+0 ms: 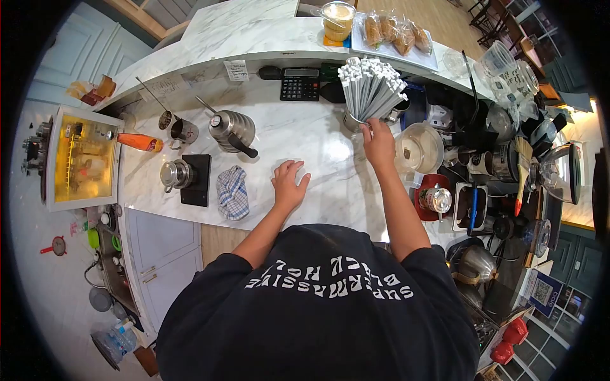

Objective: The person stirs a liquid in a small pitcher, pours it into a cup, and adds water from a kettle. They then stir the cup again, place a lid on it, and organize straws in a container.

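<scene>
My left hand point(289, 183) rests on the marble counter point(311, 143) with its fingers apart and nothing in it. To its left lie a blue checked cloth point(233, 193) and, farther up, a steel gooseneck kettle point(232, 129). My right hand point(377, 138) is at the rim of a metal cup point(353, 120) packed with white-tipped grey sticks point(370, 87). Its fingers are bent against the cup's near right side; whether they grip it is hard to tell. Just right of this hand sits a clear round container point(419, 147).
Left: a metal pot point(176, 174) on a black scale point(196, 180), an orange bottle point(140, 141), a metal pitcher point(184, 131). Back: a calculator point(300, 84); above, a ledge holds wrapped pastries point(397, 33) and a drink cup point(337, 23). Right: a red-based metal pot point(437, 199), a brush point(522, 168).
</scene>
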A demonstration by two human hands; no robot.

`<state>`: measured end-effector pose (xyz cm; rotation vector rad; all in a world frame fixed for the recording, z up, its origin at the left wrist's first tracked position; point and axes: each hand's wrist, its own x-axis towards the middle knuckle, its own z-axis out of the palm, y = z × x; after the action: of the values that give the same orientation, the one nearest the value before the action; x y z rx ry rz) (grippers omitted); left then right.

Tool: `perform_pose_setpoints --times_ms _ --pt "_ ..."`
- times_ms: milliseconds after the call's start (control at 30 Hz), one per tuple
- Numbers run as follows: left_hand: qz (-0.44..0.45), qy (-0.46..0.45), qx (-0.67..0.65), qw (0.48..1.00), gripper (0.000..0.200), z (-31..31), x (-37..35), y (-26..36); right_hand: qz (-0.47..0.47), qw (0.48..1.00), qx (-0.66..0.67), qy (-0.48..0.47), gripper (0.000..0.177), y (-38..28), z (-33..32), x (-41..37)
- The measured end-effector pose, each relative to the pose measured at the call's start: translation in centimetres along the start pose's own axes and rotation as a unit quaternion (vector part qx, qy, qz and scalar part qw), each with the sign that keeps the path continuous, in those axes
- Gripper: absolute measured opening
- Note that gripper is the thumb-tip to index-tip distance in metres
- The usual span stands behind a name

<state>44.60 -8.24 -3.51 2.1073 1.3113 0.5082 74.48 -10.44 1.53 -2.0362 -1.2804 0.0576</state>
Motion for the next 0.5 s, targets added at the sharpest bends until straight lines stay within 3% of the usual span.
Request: perform_pose_setpoints --times_ms 500 --pt "-0.004 -0.016 0.018 1.000 0.049 -0.7 -1.4 -0.6 0.028 0.999 0.017 0.013 0.030 -0.2 -0.1 -0.3"
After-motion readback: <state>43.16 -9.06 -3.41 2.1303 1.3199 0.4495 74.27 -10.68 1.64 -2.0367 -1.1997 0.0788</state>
